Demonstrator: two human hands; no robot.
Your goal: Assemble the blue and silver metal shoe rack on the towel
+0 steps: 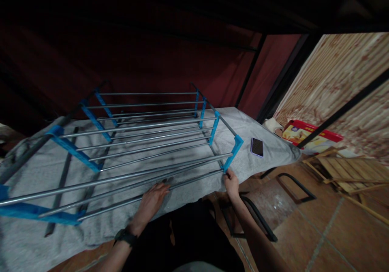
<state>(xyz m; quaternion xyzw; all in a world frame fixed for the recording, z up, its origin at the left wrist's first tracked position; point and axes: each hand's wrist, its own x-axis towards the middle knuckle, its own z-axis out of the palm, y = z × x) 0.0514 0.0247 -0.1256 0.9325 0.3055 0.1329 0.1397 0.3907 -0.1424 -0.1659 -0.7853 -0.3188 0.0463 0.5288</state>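
A metal drying rack (142,138) with several silver rods and blue plastic brackets stands over a surface covered by a grey cloth (188,195). My left hand (152,201) lies flat on the cloth under the nearest rod, fingers stretched out. A black watch sits on that wrist. My right hand (231,183) is closed around the rack's near right corner, just below a blue bracket (232,152).
A dark phone (257,147) lies on the cloth to the right of the rack. Black metal frames (291,185) stand on the tiled floor at right. Further right are a folded wooden frame (343,170) and a red box (304,134). Dark red fabric hangs behind.
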